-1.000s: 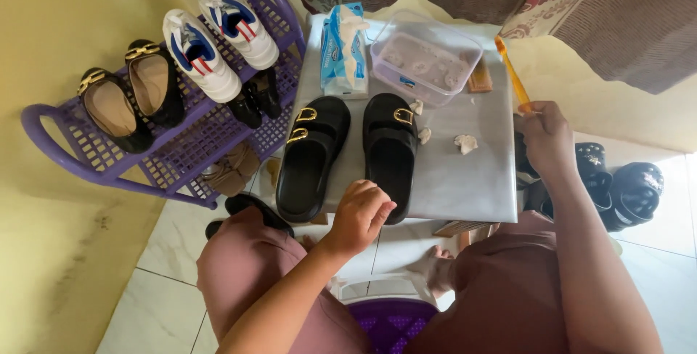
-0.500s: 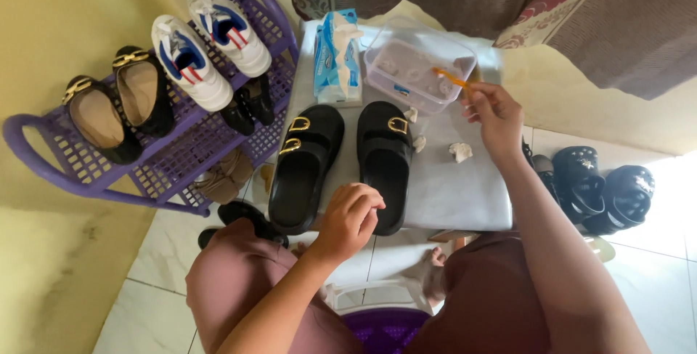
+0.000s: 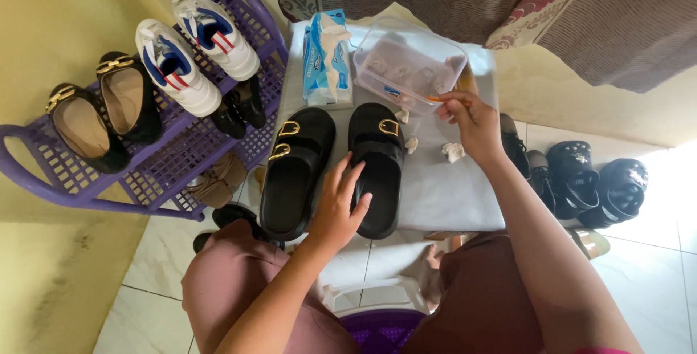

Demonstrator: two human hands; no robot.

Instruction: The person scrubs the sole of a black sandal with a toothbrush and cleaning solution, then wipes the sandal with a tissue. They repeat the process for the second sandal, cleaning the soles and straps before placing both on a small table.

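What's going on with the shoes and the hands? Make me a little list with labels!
left hand: fingers spread, resting on the right black sandal
right hand: holds a thin orange stick at the clear plastic box
other sandal: left black sandal lies beside it
surface: grey table
also on table: tissue pack, crumpled white bits
left side: purple shoe rack holding white sneakers

Left hand (image 3: 340,205) on black sandal (image 3: 376,165), right hand (image 3: 472,118) holding brush at plastic tub (image 3: 406,63)
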